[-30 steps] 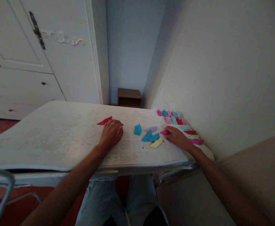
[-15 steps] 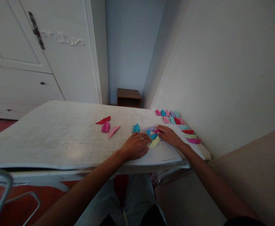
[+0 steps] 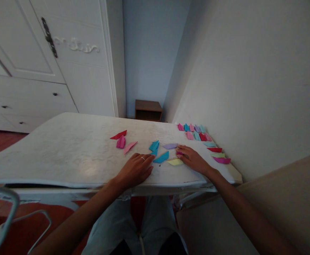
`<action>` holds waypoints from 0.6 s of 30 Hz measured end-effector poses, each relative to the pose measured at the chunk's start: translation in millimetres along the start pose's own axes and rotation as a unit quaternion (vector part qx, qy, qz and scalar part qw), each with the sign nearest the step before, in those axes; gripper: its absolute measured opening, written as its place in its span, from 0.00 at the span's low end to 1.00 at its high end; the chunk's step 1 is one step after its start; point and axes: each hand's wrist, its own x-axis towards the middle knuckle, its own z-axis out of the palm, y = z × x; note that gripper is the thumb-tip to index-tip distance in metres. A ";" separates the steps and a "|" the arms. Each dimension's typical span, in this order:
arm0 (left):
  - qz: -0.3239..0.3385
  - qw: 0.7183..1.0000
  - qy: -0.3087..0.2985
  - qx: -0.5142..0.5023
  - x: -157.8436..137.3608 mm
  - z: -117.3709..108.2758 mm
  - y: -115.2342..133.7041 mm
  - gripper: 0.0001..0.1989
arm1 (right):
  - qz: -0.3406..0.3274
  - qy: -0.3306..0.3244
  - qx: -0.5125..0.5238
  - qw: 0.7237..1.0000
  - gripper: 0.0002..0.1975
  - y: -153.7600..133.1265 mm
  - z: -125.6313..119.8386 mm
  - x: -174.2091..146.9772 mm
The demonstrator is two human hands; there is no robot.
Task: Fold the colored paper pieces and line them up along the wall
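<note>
Small folded paper boats lie on a white table. My left hand (image 3: 137, 169) rests with its fingers stretched flat, the tips touching a small blue folded paper (image 3: 154, 152). Above that paper is another blue boat (image 3: 154, 145), and to the right a flat blue one (image 3: 161, 157). My right hand (image 3: 193, 158) has its fingers curled around a magenta paper boat (image 3: 179, 153), mostly hidden under them. Beside its fingertips are a lilac boat (image 3: 170, 146) and a pale yellow one (image 3: 175, 162).
Left of my hands lie a red boat (image 3: 118, 135), a magenta boat (image 3: 120, 142) and a pink boat (image 3: 130, 147). Several boats stand in rows along the right wall, including a purple one (image 3: 221, 160). The white table (image 3: 72, 152) faces a white wardrobe (image 3: 83, 81).
My left hand has slid left, away from the right hand, and the blue papers have spread out leftward. The right hand stays over the magenta boat. The view has shifted slightly.
</note>
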 end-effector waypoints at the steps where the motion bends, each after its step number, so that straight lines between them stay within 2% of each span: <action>1: -0.006 1.000 0.004 0.006 -3.6 -2.1 -2.8 0.16 | 0.004 0.003 0.001 1.000 0.17 0.3 -0.6 0.6; 5: -0.050 0.998 0.019 0.036 -11.7 -8.6 -9.7 0.12 | 0.025 -0.003 -0.001 1.000 0.16 0.4 -4.8 6.8; 9: -0.090 0.993 0.053 0.061 -14.0 -8.3 -10.2 0.11 | 0.051 -0.004 -0.025 0.998 0.13 7.7 -10.2 13.4; 14: -0.107 0.988 0.085 0.073 -13.5 -5.2 -9.2 0.12 | 0.060 0.058 -0.069 0.994 0.10 25.0 -18.2 31.8; 18: -0.116 0.985 0.110 0.069 -12.3 -5.0 -9.4 0.12 | 0.083 0.089 -0.088 0.989 0.09 21.3 -18.9 66.0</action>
